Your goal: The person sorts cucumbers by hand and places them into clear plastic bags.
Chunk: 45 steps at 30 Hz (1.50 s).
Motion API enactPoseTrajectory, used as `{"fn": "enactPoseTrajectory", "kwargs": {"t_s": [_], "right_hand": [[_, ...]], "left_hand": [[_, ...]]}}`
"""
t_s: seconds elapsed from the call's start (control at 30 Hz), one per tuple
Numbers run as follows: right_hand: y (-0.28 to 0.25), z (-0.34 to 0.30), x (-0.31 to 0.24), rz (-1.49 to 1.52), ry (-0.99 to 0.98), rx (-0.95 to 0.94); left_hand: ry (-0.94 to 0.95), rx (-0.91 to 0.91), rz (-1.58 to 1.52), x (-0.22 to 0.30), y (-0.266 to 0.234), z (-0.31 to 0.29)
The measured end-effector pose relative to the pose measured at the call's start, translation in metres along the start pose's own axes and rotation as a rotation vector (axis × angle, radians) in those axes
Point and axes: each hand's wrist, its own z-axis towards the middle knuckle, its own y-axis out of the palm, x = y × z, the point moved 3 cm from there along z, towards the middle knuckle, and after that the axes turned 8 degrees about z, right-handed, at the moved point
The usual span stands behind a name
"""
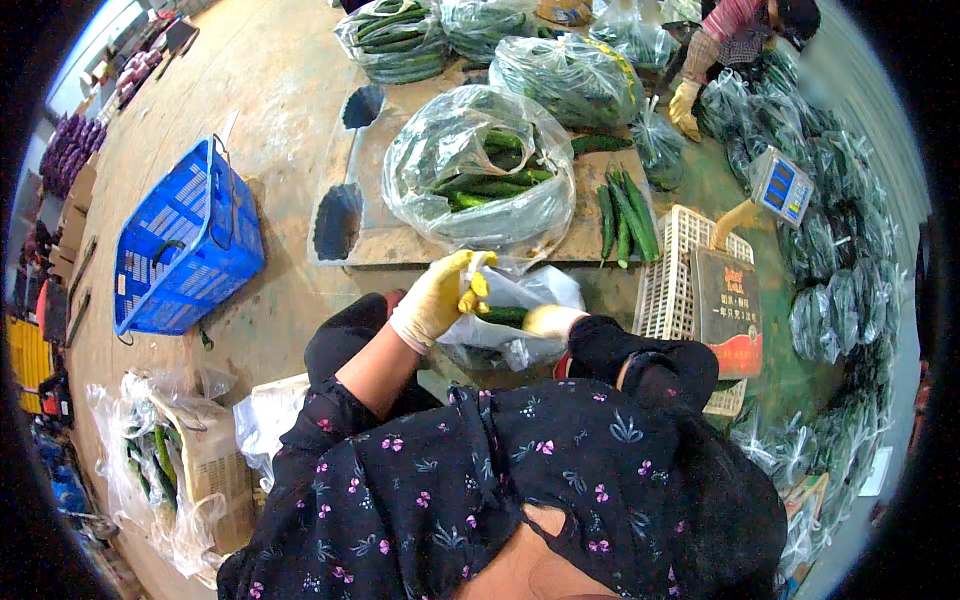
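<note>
My left hand (441, 299), in a pale yellow glove, is closed with its fingers pinching the upper edge of a thin clear plastic bag (550, 287). The bag hangs over my lap. My right hand (553, 321), also gloved and somewhat blurred, is closed at the right end of a dark green cucumber (503, 316), which lies across the bag between both hands. Just beyond them, a large clear bag of cucumbers (480, 205) stands gaping on a low board (365, 235). Several loose cucumbers (628, 215) lie to its right.
At left stands a blue plastic crate (185, 245). A cream crate (665, 290), a cardboard box (727, 310) and a digital scale display (782, 187) are at right. Bagged cucumbers (835, 250) are piled along the right side. At upper right, a co-worker's gloved hand (685, 110) reaches down.
</note>
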Motion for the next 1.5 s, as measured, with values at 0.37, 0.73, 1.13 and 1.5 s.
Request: {"fn": "enactPoseTrajectory", "kwargs": {"t_s": [0.37, 0.73, 1.13, 1.5], "right_hand": [[-0.159, 0.017, -0.069, 0.655, 0.490, -0.037], [-0.216, 0.162, 0.034, 1.163, 0.666, 0.818], [-0.383, 0.226, -0.016, -0.159, 0.467, 0.558], [-0.385, 0.237, -0.108, -0.346, 0.387, 0.543]], "left_hand": [[-0.077, 0.165, -0.061, -0.009, -0.023, 0.039], [-0.155, 0.115, -0.004, -0.030, -0.016, 0.038], [-0.158, 0.177, 0.012, -0.015, -0.020, 0.027], [-0.138, 0.184, -0.046, -0.012, -0.022, 0.025]]}}
